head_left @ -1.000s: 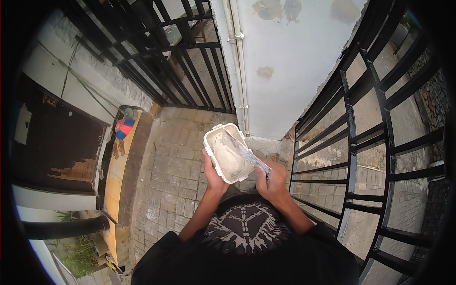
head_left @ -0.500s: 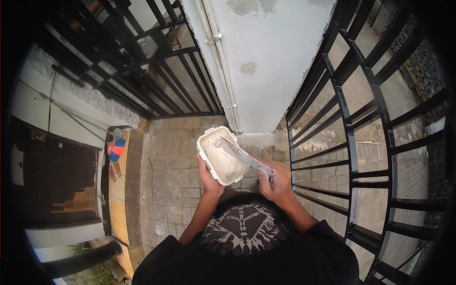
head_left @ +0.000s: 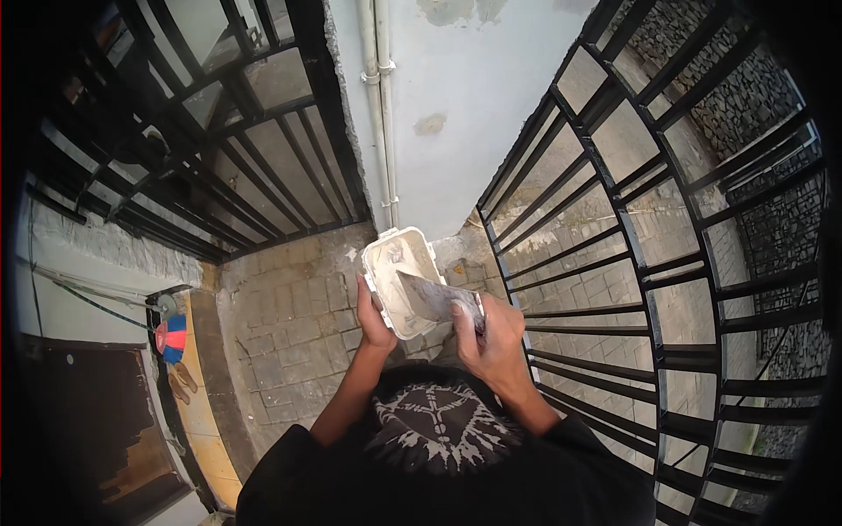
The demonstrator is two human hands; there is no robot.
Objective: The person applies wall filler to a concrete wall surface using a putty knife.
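In the head view, the left hand [head_left: 375, 323] clasps the side of the pale tub [head_left: 429, 249], above the paving [head_left: 281, 320]; the right hand [head_left: 493, 340] grips a scraper [head_left: 431, 296] over it. The tub seems light, somewhat flexible, best cupped underneath; the blade looks stiff.

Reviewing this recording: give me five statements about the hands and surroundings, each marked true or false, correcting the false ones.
1. The left hand holds a white tub. True.
2. The right hand grips a paintbrush. False: it grips a flat scraper.
3. Pale material lies inside the tub. True.
4. The right-side gate is white. False: it is black.
5. Two pipes run along the pale wall. True.
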